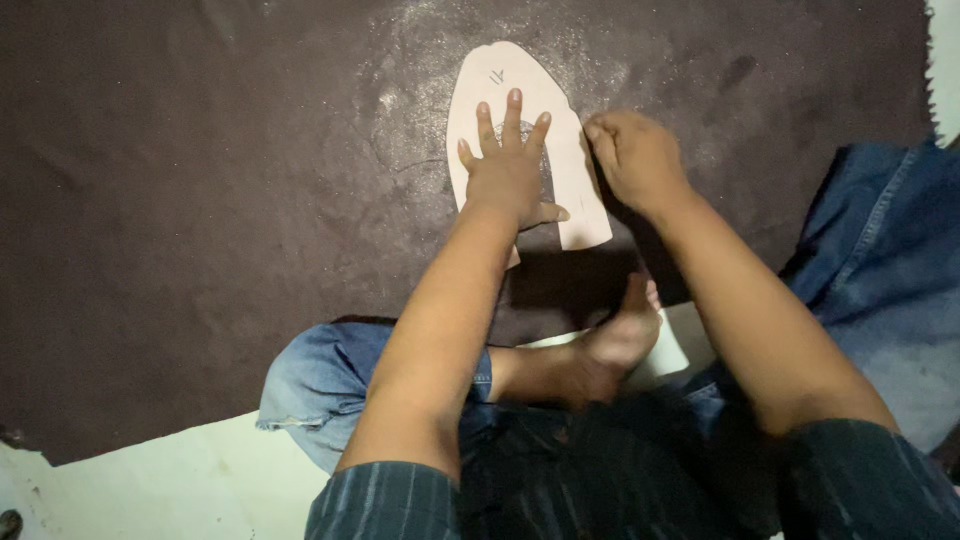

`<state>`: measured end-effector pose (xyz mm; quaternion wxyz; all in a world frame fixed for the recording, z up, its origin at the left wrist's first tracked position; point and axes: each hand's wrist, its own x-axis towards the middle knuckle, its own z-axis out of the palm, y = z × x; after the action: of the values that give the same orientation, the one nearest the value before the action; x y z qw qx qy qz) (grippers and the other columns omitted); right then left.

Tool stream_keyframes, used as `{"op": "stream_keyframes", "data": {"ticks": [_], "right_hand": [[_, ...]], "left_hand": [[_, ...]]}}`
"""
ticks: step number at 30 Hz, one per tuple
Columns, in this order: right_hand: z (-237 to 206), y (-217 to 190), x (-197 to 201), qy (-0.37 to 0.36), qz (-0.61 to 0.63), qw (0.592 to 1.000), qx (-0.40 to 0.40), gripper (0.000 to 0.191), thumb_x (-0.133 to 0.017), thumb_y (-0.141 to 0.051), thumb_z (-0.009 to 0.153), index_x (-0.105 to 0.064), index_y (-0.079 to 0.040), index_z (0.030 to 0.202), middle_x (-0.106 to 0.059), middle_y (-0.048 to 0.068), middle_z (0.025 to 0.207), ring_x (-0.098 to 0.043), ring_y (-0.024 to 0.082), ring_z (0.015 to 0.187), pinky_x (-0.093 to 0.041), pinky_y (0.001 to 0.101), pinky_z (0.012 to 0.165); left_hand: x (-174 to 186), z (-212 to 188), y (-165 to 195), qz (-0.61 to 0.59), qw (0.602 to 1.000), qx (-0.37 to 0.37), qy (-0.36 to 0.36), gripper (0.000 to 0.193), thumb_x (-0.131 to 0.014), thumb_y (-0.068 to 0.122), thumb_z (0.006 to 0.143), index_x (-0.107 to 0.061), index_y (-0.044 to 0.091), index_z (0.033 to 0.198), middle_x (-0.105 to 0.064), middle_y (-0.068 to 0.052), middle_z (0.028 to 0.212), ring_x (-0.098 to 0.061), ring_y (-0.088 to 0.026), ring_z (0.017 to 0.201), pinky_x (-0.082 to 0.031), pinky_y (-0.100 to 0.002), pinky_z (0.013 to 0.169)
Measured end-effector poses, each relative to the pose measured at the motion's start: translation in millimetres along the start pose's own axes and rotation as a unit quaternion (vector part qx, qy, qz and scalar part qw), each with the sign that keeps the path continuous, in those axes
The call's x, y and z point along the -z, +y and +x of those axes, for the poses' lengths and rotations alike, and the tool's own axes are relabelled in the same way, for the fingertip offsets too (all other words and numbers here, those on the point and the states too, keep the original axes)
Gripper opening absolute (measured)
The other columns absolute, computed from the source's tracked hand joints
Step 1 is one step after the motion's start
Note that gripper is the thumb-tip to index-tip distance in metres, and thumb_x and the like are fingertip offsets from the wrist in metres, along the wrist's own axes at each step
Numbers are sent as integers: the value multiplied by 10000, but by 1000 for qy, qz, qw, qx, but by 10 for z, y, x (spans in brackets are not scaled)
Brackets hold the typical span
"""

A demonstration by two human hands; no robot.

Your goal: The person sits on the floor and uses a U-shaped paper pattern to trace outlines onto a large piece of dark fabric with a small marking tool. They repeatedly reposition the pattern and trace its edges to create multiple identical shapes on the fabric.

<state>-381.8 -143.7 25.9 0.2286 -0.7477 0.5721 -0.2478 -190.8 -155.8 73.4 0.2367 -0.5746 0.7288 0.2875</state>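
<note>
head view — hands [570, 165] on pale template [575, 200]

Dim, warm overhead light; soft shadows fall just below the left hand [508, 175] and forearms. Sharp focus centrally, slight stretching toward the edges.

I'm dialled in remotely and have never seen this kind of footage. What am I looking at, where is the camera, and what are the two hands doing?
There is no machine here: a person sits on the floor, and the single picture comes from a camera on their head, looking down.

A large dark brown sheet, probably leather or cloth, is spread over a white floor. On it lies a pale, horseshoe-shaped flat template.

The left hand presses flat on the template, fingers spread. The right hand is curled at the template's right edge, fingertips down; whether it holds a marking tool is not visible.

Below are the person's jeans and a bare foot.
</note>
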Motion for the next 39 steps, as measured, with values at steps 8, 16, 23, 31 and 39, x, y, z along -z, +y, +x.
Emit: {"op": "stream_keyframes", "data": {"ticks": [8,16,23,31,39], "right_hand": [[-541,-160,240,-160,-95,982,-42,279,-571,-319,1000,-726,-97,931,-722,172,918,-680,411,867,-525,519,772],[-44,150,40,-29,11,999,30,216,-597,-234,1053,-729,-64,1030,-715,184,994,-682,409,890,-541,490,785],[-1082,-50,423,-142,-8,990,-4,270,-574,-284,982,-745,-79,1025,-734,148,1021,-695,364,964,-547,451,866],[-1070,3,357,-109,-30,993,27,274,-574,-274,1001,-752,-70,1042,-736,151,998,-692,379,931,-546,476,854],[-381,158,59,-89,-54,995,7,265,-616,-277,1031,-688,-44,927,-688,199,892,-650,426,824,-501,529,728]], "left_hand": [[10,-2,13,6,1000,0,-7,1394,-868,687,637,-20,268,1661,191,-153,1698,147,-530,1529,-174,-739,1185],[-49,-9,49,11,1000,2,12,1392,-864,692,628,-26,281,1661,180,-148,1702,133,-524,1531,-193,-741,1176],[-91,-2,46,3,1000,2,14,1397,-870,696,616,-40,281,1661,176,-142,1703,136,-519,1535,-180,-737,1185],[-82,-32,122,-1,1000,11,14,1401,-880,680,612,-37,289,1660,173,-134,1702,148,-504,1537,-158,-724,1198],[-114,37,114,9,1000,9,7,1409,-867,705,611,-26,285,1661,173,-138,1703,145,-502,1538,-172,-723,1198]]}}
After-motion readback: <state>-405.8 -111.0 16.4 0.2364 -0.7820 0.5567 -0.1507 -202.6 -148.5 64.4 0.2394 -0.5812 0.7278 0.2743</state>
